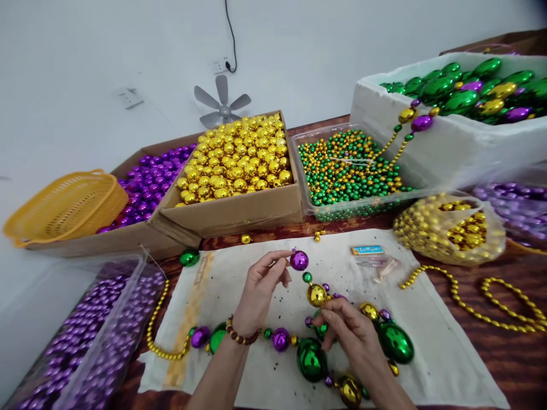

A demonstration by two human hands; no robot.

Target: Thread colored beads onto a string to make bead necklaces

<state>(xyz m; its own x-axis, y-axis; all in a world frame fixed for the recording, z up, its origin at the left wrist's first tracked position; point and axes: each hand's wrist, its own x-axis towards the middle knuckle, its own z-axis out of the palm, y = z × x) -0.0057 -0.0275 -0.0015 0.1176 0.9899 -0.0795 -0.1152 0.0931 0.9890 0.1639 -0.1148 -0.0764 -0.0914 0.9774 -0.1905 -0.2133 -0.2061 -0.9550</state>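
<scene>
A strand of shiny purple, green and gold beads stretches between my hands above a white cloth [239,387]. My left hand [265,279], with a brown bead bracelet on its wrist, is pinched at the strand's end beside a purple ball [299,260]; any thread in its fingertips is too fine to make out. Below that ball hang a small green bead [307,277] and a gold ball [317,295]. My right hand [348,327] closes on the strand just under the gold ball. The rest, with large green ovals [311,360], lies on the cloth, partly behind my hands.
Behind the cloth stand a carton of gold balls [235,165], a carton of purple balls [156,171], a clear tub of small green and gold beads [350,171] and a foam box [384,125]. An orange basket [64,208] sits left. A bag of gold beads [448,228] lies right.
</scene>
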